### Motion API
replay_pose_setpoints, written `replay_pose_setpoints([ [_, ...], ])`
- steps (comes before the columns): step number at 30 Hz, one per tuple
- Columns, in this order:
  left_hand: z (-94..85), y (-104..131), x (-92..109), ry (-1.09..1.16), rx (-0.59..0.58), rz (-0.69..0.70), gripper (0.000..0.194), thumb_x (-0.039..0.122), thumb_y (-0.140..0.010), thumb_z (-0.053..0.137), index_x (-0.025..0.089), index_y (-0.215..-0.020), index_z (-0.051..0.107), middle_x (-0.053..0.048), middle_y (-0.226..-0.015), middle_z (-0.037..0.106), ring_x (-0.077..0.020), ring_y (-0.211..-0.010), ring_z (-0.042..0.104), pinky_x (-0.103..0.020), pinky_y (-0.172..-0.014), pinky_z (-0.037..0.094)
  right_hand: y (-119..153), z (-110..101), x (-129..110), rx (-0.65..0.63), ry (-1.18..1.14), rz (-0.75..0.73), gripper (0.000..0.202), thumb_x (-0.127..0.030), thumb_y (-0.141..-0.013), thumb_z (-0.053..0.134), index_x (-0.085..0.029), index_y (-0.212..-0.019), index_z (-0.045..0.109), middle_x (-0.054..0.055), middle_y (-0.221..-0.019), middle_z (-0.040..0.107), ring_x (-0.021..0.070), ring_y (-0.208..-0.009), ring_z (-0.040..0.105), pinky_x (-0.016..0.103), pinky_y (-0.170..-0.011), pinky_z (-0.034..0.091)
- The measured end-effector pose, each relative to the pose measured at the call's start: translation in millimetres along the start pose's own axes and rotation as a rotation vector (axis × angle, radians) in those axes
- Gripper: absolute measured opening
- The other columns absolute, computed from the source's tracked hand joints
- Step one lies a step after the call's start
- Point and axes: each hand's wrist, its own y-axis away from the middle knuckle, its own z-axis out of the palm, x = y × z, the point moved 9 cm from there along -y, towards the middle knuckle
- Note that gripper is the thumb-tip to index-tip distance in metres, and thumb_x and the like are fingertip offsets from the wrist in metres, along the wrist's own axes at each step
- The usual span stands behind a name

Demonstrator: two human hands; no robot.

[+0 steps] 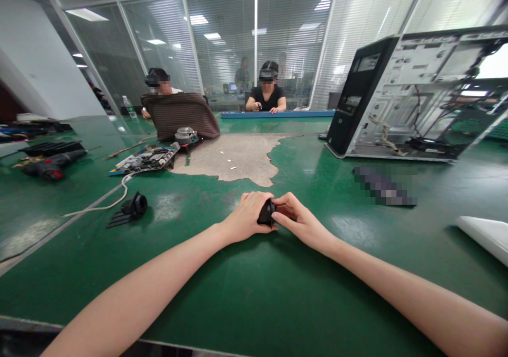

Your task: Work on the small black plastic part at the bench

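Observation:
Both my hands meet around a small black part (266,212) just above the green table (254,288), in the middle of the view. My left hand (248,215) wraps it from the left, with its fingers over the far side and the thumb beneath. From the right, my right hand (296,218) pinches its round end between thumb and fingers. Off to the left, another black part with a round ring and flat slats (133,207) lies on the table. The palm of my left hand hides some of the held part.
An open computer case (413,98) stands at the back right, near a pixelated dark object (383,186) and a white object (488,235). A circuit board (148,158), cable (123,190) and power drill (51,164) lie left. Two people (268,95) sit across the table.

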Motion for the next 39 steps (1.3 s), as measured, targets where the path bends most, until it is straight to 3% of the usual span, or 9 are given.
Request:
replay_pose_setpoints([
  [4,-0.2,-0.5,0.7,0.010,-0.011,-0.007,0.058,0.037,-0.064,0.064,0.021,-0.111,0.033,-0.004,-0.103,0.050,-0.0217,-0.095,0.046,-0.035,-0.083,0.030,0.5,-2.2,0.8,0.024,0.048,0.015,0.021,-0.025,-0.080,0.049,-0.021,-0.099,0.041,0.003,-0.093,0.053,0.0159,-0.089,0.056,0.035,-0.078,0.049],
  [11,0.2,0.3,0.3,-0.007,-0.017,-0.010,0.056,0.032,-0.063,0.064,0.021,-0.109,0.034,-0.005,-0.102,0.050,-0.0221,-0.095,0.047,-0.035,-0.081,0.031,4.6,0.7,-3.7,-0.050,0.046,0.001,0.029,-0.022,-0.075,0.057,-0.022,-0.099,0.041,0.001,-0.092,0.055,0.0159,-0.087,0.058,0.037,-0.081,0.048],
  [17,0.3,0.2,-0.2,0.000,0.001,-0.006,0.058,0.036,-0.063,0.064,0.021,-0.110,0.034,-0.005,-0.103,0.050,-0.0226,-0.097,0.047,-0.036,-0.082,0.031,2.1,0.6,0.2,-0.016,0.004,0.024,0.015,-0.027,-0.081,0.048,-0.022,-0.093,0.041,0.000,-0.085,0.057,0.0129,-0.077,0.059,0.031,-0.072,0.050],
  [23,-0.1,-0.3,0.5,0.011,-0.006,-0.005,0.057,0.038,-0.064,0.064,0.021,-0.111,0.034,-0.004,-0.103,0.051,-0.0219,-0.096,0.047,-0.036,-0.082,0.030,0.9,-1.7,0.8,0.025,0.026,0.035,0.022,-0.025,-0.079,0.050,-0.021,-0.099,0.041,0.004,-0.097,0.053,0.0152,-0.087,0.057,0.032,-0.073,0.050],
  [30,-0.3,0.3,0.5,0.006,-0.016,-0.018,0.057,0.031,-0.062,0.064,0.022,-0.110,0.034,-0.004,-0.101,0.050,-0.0222,-0.095,0.047,-0.035,-0.082,0.030,6.1,1.9,-6.5,-0.061,0.040,-0.003,0.026,-0.021,-0.076,0.056,-0.022,-0.097,0.041,0.001,-0.091,0.055,0.0151,-0.085,0.059,0.035,-0.079,0.048],
  [36,-0.4,0.1,0.9,0.003,-0.003,-0.012,0.055,0.035,-0.065,0.063,0.021,-0.109,0.034,-0.005,-0.102,0.050,-0.0223,-0.096,0.047,-0.035,-0.082,0.031,4.0,1.5,-3.9,-0.027,0.012,0.008,0.013,-0.026,-0.082,0.047,-0.022,-0.092,0.040,0.000,-0.085,0.055,0.0120,-0.073,0.059,0.030,-0.070,0.050],
  [39,-0.1,-0.2,1.2,-0.002,-0.002,-0.004,0.056,0.036,-0.065,0.063,0.021,-0.110,0.034,-0.005,-0.102,0.050,-0.0218,-0.095,0.047,-0.035,-0.081,0.031,2.3,0.6,-1.9,0.002,0.029,0.003,0.016,-0.025,-0.081,0.048,-0.022,-0.095,0.040,0.002,-0.088,0.054,0.0134,-0.079,0.058,0.030,-0.070,0.051],
])
